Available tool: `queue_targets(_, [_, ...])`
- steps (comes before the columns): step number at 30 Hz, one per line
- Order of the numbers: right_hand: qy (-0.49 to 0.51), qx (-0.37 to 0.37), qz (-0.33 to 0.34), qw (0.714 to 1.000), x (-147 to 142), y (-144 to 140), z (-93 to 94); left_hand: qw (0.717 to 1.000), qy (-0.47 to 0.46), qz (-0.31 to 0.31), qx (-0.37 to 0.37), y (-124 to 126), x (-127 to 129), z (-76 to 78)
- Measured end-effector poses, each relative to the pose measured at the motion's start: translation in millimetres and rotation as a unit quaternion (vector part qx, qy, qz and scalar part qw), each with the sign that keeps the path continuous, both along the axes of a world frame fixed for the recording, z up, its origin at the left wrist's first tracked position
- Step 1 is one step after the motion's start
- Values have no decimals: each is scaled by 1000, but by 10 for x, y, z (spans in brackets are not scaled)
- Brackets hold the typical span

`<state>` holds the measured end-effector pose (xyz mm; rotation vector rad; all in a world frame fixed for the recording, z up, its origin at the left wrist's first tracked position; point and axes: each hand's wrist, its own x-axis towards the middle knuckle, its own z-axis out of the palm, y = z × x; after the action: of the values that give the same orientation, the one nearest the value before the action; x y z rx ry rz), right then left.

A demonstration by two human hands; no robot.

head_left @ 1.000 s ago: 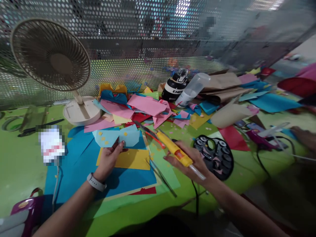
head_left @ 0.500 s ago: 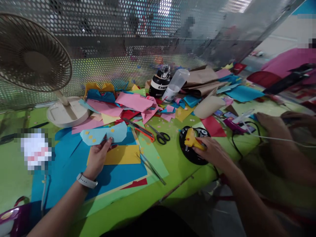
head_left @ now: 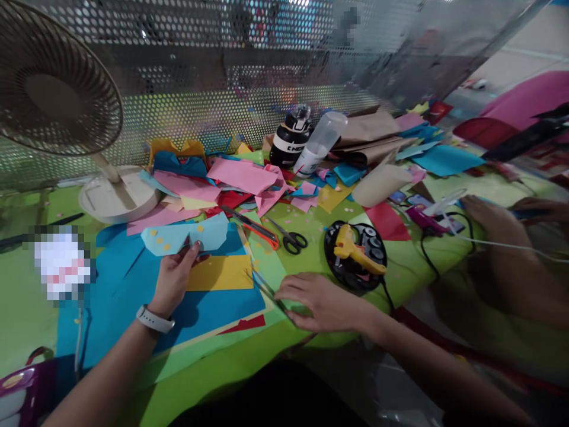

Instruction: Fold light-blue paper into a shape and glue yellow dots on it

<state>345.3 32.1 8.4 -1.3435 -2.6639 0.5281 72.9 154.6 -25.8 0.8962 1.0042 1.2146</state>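
Note:
My left hand (head_left: 174, 279), with a white watch on its wrist, pinches a light blue paper cutout (head_left: 213, 232) dotted with small yellow pieces. Below the cutout, a yellow paper strip (head_left: 226, 273) lies on blue paper (head_left: 213, 314). My right hand (head_left: 322, 301) is low over the table with thumb and fingers apart. Its fingertips are at the metal tweezers (head_left: 267, 286), whose rear end they partly hide; whether they touch is unclear. Right of that hand, a yellow glue gun (head_left: 355, 250) rests on a round black tray (head_left: 332, 270).
Scissors (head_left: 294, 242) and an orange-edged cutter (head_left: 258, 228) lie ahead. Behind are paper scraps (head_left: 242, 178), a black bottle (head_left: 288, 145) and a clear bottle (head_left: 326, 139). A fan (head_left: 118, 193) stands left. Another person's hand (head_left: 489, 216) is at the right, near a cable.
My right hand has let go of the glue gun, leaving it on the black tray, and moved left to the tweezers. My left hand still holds the light blue cutout.

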Motion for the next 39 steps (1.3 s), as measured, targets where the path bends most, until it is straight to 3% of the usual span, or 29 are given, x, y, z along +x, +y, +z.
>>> queue_targets(4, [-62, -38, -16, 997, -153, -51, -28, 1000, -2, 1, -2, 0, 7, 18])
queue_targets(7, [-47, -31, -2, 998, -160, -85, -118, 1000, 0, 3, -4, 1, 6, 19])
queue_targets(10, [16, -20, -6, 1000, -106, -108, -178, 1000, -2, 2, 0, 1, 6, 21])
queue_targets(12, [120, -30, -16, 992, -46, -120, -171, 1000, -3, 3, -2, 1, 8, 25])
queue_targets(14, [255, -82, -44, 962, 24, -136, -121, 1000, -4, 3, -5, 1, 10, 27])
queue_targets(17, [435, -248, -72, 863, 117, -173, 4, 1000, -7, 6, -9, 4, 13, 26])
queue_targets(19, [502, -316, -65, 802, 145, -204, 91, 1000, -8, 8, -8, 6, 14, 29])
queue_targets(20, [514, -313, -72, 795, 144, -217, 127, 1000, -8, 9, -7, 6, 15, 32])
queue_targets(23, [489, -209, -146, 834, 85, -224, 189, 1000, -9, 9, -10, 5, 16, 43])
queue_targets(26, [479, -138, -206, 842, -15, -174, 162, 1000, -9, 6, -8, 3, 15, 46])
queue_targets(28, [465, -98, -217, 853, -70, -124, 111, 1000, -9, 6, -9, 5, 14, 43])
queue_targets(33, [306, 56, -166, 936, -68, -33, 57, 1000, -2, 13, -18, 14, 17, 33])
queue_targets(36, [246, 47, -151, 956, 34, 4, 99, 1000, -3, 18, -20, 17, 22, 32])
queue_targets(39, [252, -30, -192, 948, 153, 79, 90, 999, -6, 22, -23, 20, 26, 30])
